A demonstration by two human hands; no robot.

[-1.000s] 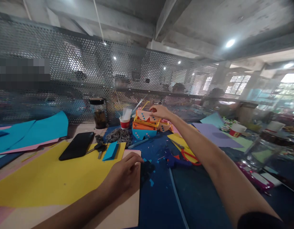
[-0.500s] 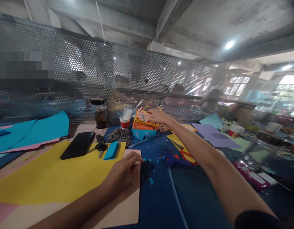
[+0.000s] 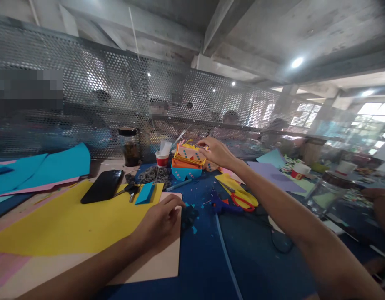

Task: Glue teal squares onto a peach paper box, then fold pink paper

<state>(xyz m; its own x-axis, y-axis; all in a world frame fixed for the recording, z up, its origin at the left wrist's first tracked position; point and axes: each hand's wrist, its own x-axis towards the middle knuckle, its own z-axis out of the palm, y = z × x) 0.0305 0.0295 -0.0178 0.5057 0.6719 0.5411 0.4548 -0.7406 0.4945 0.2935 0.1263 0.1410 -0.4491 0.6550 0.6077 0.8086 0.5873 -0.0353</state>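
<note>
My right hand [image 3: 219,152] reaches to the stack of folded paper pieces [image 3: 188,162] in orange, yellow, pink and blue. Its fingers are slightly apart at the stack's upper right edge, with nothing visibly gripped. Low on the left, my left hand [image 3: 163,216] rests on a pale pink sheet [image 3: 161,262], fingers loosely bent and holding nothing that I can see. A folded blue paper piece [image 3: 145,193] lies just beyond it on a large yellow sheet [image 3: 111,225]. Small blue scraps [image 3: 194,229] are scattered beside the left fingertips.
Behind the blue piece are keys [image 3: 130,189], a black phone [image 3: 102,186], grey cord [image 3: 155,176], a paper cup [image 3: 162,159] and a lidded jar [image 3: 129,148]. Red-handled scissors [image 3: 242,202] and a blue glue gun [image 3: 222,203] lie centrally. Another person's arm [image 3: 381,204] shows at right.
My right hand has shifted right and its fingers have drawn back from over the stack to its edge. The left hand stays in about the same place.
</note>
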